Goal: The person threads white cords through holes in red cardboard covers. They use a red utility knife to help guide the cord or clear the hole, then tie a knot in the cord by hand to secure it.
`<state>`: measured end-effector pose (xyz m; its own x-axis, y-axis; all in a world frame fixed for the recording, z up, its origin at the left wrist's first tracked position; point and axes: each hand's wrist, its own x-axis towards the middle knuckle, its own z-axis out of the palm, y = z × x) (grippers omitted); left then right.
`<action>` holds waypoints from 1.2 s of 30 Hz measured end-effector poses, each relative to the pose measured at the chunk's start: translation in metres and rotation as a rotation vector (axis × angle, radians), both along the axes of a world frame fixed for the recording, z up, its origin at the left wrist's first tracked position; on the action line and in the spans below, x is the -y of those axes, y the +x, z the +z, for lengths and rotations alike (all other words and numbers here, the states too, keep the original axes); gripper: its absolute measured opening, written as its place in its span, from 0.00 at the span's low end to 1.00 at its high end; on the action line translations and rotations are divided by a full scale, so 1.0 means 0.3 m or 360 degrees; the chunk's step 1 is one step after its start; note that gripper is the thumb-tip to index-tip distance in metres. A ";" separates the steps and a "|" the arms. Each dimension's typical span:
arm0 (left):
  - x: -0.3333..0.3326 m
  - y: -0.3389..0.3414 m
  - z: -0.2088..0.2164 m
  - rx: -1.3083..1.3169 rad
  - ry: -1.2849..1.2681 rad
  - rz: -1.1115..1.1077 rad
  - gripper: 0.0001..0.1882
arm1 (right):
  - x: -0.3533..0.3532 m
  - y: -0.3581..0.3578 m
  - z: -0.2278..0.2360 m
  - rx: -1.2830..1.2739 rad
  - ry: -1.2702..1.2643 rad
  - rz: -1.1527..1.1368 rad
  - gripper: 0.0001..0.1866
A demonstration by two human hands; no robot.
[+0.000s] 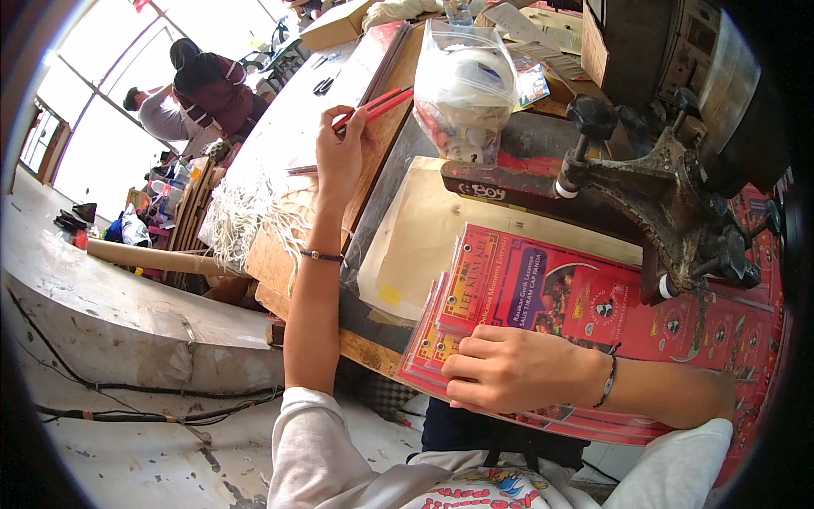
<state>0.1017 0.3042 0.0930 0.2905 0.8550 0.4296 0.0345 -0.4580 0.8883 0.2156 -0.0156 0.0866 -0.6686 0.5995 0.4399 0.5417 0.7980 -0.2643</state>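
Stretched out ahead over the table, my left hand (341, 146) pinches a slim red tool (383, 105) with a dark tip, which looks like a box cutter. My right hand (492, 370) lies on a stack of red printed sheets (560, 284), its fingers curled on the sheets near their front left corner and its thumb hidden. Beneath the sheets' far edge is a tan board (405, 229) with a small yellow patch. A dark metal machine arm with black knobs (657, 191) reaches over the sheets from the right.
A clear zip bag (466, 89) with a white roundish thing inside stands behind the board. Bundled white strings (259, 216) hang over the table's left edge. Cardboard boxes (337, 24) stand at the back. Another person (208, 89) is at the far left. Black cables (161, 417) run along the lower left.
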 end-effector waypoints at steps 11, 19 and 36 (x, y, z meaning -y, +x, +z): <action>-0.023 -0.032 0.009 0.0285 -0.0179 0.0001 0.16 | 0.000 0.000 0.000 0.0003 0.0012 -0.0002 0.10; -0.014 -0.025 0.010 0.0126 -0.0069 0.0027 0.17 | -0.001 0.001 -0.003 0.0021 0.0028 0.0003 0.10; -0.003 -0.021 0.016 -0.0014 0.0132 0.0075 0.15 | -0.002 0.000 -0.006 0.0025 0.0036 -0.0007 0.10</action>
<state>0.0954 0.3050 0.0976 0.2549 0.8295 0.4970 0.0651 -0.5275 0.8471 0.2156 -0.0149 0.0848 -0.6729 0.5923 0.4431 0.5490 0.8014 -0.2375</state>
